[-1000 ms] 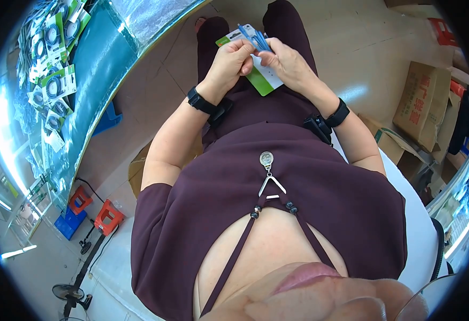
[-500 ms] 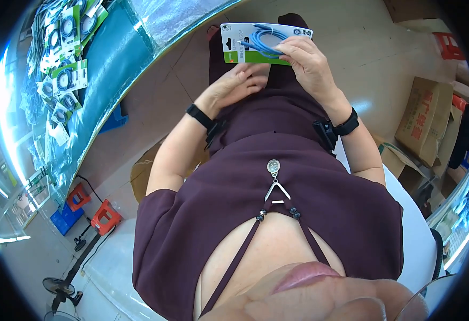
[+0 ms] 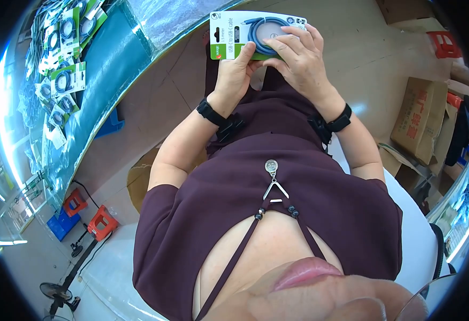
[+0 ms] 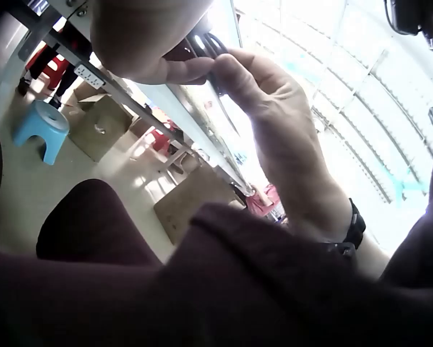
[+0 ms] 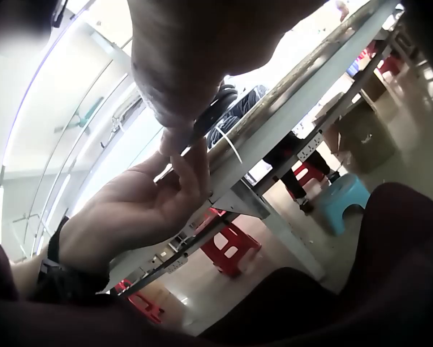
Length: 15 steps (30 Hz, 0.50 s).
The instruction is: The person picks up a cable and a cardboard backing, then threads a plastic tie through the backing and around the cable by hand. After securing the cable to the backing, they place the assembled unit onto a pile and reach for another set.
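Observation:
A white and green card (image 3: 225,33), printed "USB-C to USB-C cable", is held up above the lap in the head view. A blue cable coil (image 3: 254,36) lies against its front. My left hand (image 3: 233,77) grips the card's lower edge, thumb on the front beside the coil. From the right, my right hand (image 3: 305,63) holds the coil and card, its fingers spread over the front. The wrist views show both hands meeting at the dark coil (image 5: 218,108), with my left hand (image 4: 148,36) and my right hand (image 4: 281,123) close together; the card is hard to make out there.
Several carded cables (image 3: 63,80) lie on the green table (image 3: 108,59) at the left. Cardboard boxes (image 3: 419,117) stand on the floor at the right. Red stools (image 3: 103,222) are at the lower left, and a blue stool (image 4: 44,130) shows in the left wrist view.
My left hand has come up from below and now grips the card. The coil sits flatter and rounder on its front. Earlier, both hands were at the bunched cable over a tilted card.

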Each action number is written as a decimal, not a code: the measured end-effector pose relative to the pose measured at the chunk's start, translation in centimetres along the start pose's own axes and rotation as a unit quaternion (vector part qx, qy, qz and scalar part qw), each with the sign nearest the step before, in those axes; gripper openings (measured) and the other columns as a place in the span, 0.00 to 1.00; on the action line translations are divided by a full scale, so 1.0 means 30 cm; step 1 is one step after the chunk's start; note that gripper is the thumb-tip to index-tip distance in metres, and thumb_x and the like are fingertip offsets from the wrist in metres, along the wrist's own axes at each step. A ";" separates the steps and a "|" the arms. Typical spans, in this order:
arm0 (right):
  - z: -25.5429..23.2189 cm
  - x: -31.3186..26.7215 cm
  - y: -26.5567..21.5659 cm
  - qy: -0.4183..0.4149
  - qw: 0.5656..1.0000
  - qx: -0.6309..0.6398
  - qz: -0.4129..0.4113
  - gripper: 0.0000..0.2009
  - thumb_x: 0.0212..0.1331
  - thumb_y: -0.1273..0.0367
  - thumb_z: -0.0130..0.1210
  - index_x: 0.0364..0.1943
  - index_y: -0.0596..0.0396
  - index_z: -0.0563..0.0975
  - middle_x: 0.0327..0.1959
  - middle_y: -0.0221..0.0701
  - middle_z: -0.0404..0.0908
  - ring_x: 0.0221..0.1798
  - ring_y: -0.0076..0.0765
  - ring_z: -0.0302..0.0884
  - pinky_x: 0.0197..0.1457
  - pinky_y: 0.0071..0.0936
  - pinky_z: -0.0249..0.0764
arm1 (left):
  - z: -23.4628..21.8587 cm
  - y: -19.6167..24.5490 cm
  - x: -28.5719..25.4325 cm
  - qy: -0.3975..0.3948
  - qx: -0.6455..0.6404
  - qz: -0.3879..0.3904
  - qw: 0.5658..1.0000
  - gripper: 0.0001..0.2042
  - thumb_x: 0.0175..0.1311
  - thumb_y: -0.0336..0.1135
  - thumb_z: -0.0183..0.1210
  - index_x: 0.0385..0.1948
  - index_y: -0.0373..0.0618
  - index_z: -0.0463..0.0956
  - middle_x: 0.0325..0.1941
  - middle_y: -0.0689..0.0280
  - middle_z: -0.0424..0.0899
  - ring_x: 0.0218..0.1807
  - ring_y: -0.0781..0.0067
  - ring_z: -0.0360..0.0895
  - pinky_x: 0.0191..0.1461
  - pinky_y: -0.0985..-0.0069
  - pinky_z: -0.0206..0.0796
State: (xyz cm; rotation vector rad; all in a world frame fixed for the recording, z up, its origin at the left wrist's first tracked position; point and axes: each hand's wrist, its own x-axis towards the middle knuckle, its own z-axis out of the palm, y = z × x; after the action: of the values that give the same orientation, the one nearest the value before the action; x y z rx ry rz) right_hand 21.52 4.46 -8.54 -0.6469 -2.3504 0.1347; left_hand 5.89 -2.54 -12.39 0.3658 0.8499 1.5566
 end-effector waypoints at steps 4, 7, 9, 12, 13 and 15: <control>0.026 0.005 -0.019 0.036 0.997 0.035 0.053 0.13 0.48 0.70 0.62 0.40 0.45 0.83 0.34 0.23 0.79 0.46 0.30 0.74 0.66 0.40 0.55 | 0.007 -0.006 -0.002 0.001 -0.012 0.006 1.000 0.15 0.65 0.32 0.57 0.51 0.40 0.70 0.47 0.63 0.78 0.45 0.70 0.80 0.45 0.72 0.78; 0.049 -0.008 0.009 0.040 0.997 0.043 0.042 0.12 0.47 0.73 0.62 0.38 0.46 0.83 0.31 0.23 0.78 0.42 0.29 0.75 0.66 0.39 0.56 | 0.001 -0.015 -0.009 -0.004 -0.031 -0.013 0.999 0.16 0.64 0.32 0.58 0.51 0.40 0.69 0.47 0.62 0.78 0.45 0.70 0.79 0.46 0.72 0.78; 0.052 -0.012 0.027 0.032 0.997 0.055 0.048 0.12 0.46 0.73 0.62 0.38 0.46 0.84 0.30 0.23 0.78 0.41 0.29 0.74 0.66 0.39 0.56 | 0.011 -0.005 -0.005 -0.029 -0.025 -0.006 0.999 0.16 0.63 0.31 0.58 0.51 0.39 0.70 0.47 0.62 0.79 0.45 0.70 0.79 0.46 0.72 0.78; 0.047 -0.002 0.044 0.023 0.995 0.079 0.049 0.12 0.46 0.75 0.62 0.37 0.47 0.84 0.29 0.24 0.77 0.38 0.29 0.74 0.66 0.40 0.56 | 0.018 -0.005 -0.003 -0.040 -0.005 0.002 0.999 0.15 0.63 0.29 0.57 0.51 0.40 0.70 0.47 0.62 0.79 0.45 0.70 0.79 0.47 0.71 0.77; 0.049 -0.001 0.044 0.030 0.995 0.086 0.043 0.12 0.46 0.75 0.62 0.37 0.47 0.84 0.29 0.25 0.77 0.38 0.30 0.74 0.66 0.40 0.56 | 0.016 -0.004 -0.003 -0.035 0.015 0.004 0.999 0.15 0.64 0.28 0.56 0.51 0.40 0.70 0.47 0.62 0.79 0.46 0.70 0.79 0.47 0.71 0.77; 0.054 -0.004 0.041 0.045 0.993 0.101 0.032 0.12 0.46 0.76 0.62 0.37 0.47 0.84 0.29 0.25 0.77 0.37 0.30 0.74 0.65 0.39 0.57 | 0.017 -0.002 -0.007 -0.030 0.034 0.007 0.999 0.14 0.64 0.27 0.55 0.51 0.40 0.70 0.47 0.62 0.79 0.46 0.70 0.79 0.48 0.71 0.76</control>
State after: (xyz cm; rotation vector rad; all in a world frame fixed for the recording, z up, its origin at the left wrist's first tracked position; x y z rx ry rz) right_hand 21.05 5.60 -10.17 -0.6145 -2.1948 0.3602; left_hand 6.31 -2.58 -12.04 0.4659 0.8567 1.5257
